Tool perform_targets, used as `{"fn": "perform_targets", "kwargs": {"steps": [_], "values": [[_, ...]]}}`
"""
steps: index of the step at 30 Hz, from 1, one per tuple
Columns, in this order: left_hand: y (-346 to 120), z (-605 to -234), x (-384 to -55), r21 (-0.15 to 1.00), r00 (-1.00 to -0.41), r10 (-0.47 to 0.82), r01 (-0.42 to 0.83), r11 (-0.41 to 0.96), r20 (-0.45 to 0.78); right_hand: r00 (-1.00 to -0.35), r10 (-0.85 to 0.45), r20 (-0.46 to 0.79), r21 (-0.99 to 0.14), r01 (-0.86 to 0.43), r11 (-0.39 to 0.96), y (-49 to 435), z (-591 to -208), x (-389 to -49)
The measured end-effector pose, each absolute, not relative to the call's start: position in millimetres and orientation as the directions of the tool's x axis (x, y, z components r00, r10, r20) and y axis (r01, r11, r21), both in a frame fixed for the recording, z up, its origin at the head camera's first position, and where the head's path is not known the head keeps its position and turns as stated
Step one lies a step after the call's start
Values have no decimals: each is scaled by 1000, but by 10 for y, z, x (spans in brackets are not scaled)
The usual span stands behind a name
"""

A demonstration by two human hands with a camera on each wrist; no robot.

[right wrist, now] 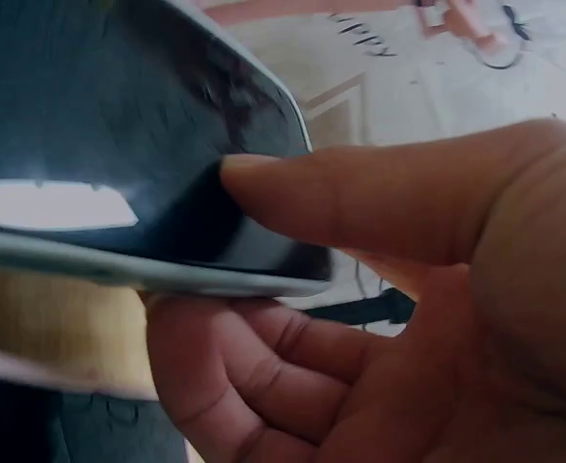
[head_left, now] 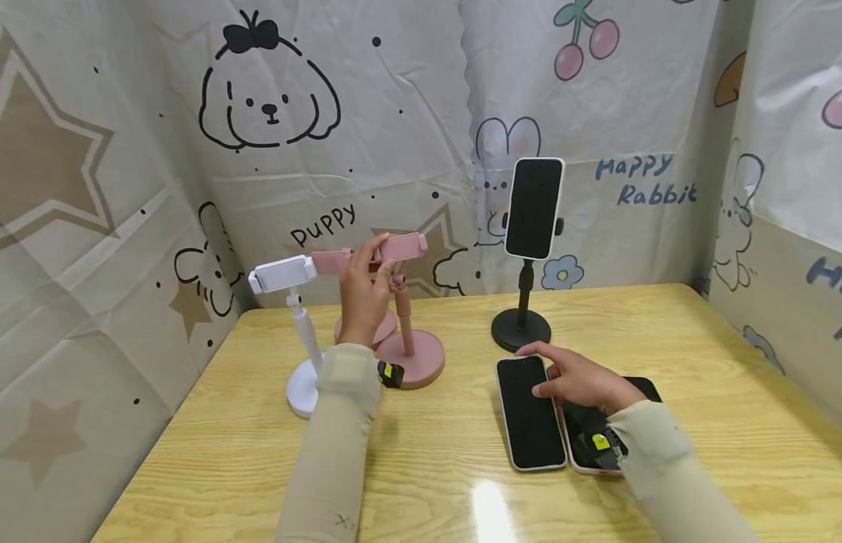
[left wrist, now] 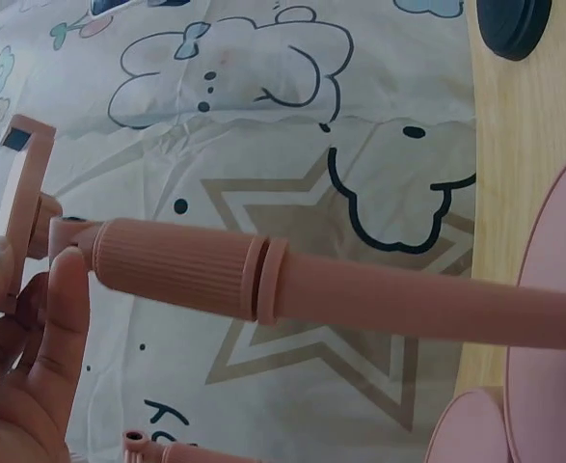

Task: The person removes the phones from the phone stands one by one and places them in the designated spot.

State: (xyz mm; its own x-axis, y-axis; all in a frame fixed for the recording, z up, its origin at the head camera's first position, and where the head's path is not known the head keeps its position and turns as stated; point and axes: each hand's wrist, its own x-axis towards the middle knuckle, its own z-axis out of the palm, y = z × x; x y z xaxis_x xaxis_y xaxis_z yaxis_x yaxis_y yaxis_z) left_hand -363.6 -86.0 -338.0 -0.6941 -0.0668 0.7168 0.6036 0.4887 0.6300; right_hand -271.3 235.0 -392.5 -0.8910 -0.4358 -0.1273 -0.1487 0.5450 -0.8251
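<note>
My left hand (head_left: 364, 298) grips the clamp head of a pink phone stand (head_left: 421, 358), whose round base rests on the table. In the left wrist view, the thumb presses one side of the pink clamp (left wrist: 30, 193), and the fingers curl behind it near the joint. With my right hand (head_left: 587, 381) I hold a black-screened smartphone (head_left: 530, 422) in a pale case by its far end. The right wrist view shows the thumb on the phone's screen (right wrist: 90, 125) and the other fingers curled underneath. That phone's far end looks raised off the table.
A second smartphone (head_left: 584, 430) in a pink case lies partly beneath my right wrist. A black stand (head_left: 521, 329) at the back holds a white-edged phone (head_left: 535, 207). A white stand (head_left: 303, 388) and another pink stand (head_left: 331, 262) are around my left hand. Patterned cloth surrounds the wooden table (head_left: 428, 483).
</note>
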Motion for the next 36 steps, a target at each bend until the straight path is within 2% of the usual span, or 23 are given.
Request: {"fn": "perform_targets", "kwargs": {"steps": [5, 12, 14, 17, 19, 21, 23, 24, 26, 28, 31, 34, 36], "values": [[-807, -3348, -3621, 662, -699, -105, 603, 445, 707, -916, -348, -199, -747, -88, 659, 2331, -3960, -2735], [-813, -3286, -3498, 652, -695, -162, 532, 540, 701, -929, -302, -216, -679, -79, 730, 2302, -3976, -2762], [-820, -3291, -3445, 635, -654, -209, 525, 567, 727, -930, -303, -208, -639, -106, 762, 2270, -3974, -2753], [-834, -3329, -3347, 589, -548, -276, 551, 591, 790, -936, -292, -198, -557, -137, 819, 2181, -3971, -2713], [-839, -3359, -3256, 572, -517, -274, 598, 561, 811, -939, -273, -207, -508, -136, 851, 2106, -3975, -2680], [-826, -3404, -3166, 605, -576, -209, 679, 417, 790, -945, -243, -220, -462, -118, 879, 2030, -3975, -2645], [-780, -3456, -3061, 698, -695, -90, 693, 180, 713, -947, -217, -237, -417, -102, 903, 1971, -3980, -2617], [-744, -3499, -3014, 756, -756, -17, 653, 46, 654, -948, -207, -243, -394, -99, 914, 1949, -3983, -2603], [-660, -3618, -2933, 852, -849, 121, 490, -184, 514, -948, -200, -250, -350, -104, 931, 1916, -3992, -2587], [-571, -3778, -2873, 895, -891, 231, 308, -323, 390, -947, -198, -253, -318, -112, 941, 1900, -4004, -2577], [-476, -4076, -2862, 895, -920, 316, 76, -440, 233, -945, -197, -259, -302, -115, 946, 1887, -4024, -2565], [-425, -4347, -2901, 870, -941, 319, -62, -489, 112, -944, -196, -264, -288, -117, 951, 1878, -4042, -2543], [-406, -4481, -2919, 865, -951, 305, -110, -489, 51, -944, -197, -263, -282, -120, 952, 1872, -4054, -2526]]}}
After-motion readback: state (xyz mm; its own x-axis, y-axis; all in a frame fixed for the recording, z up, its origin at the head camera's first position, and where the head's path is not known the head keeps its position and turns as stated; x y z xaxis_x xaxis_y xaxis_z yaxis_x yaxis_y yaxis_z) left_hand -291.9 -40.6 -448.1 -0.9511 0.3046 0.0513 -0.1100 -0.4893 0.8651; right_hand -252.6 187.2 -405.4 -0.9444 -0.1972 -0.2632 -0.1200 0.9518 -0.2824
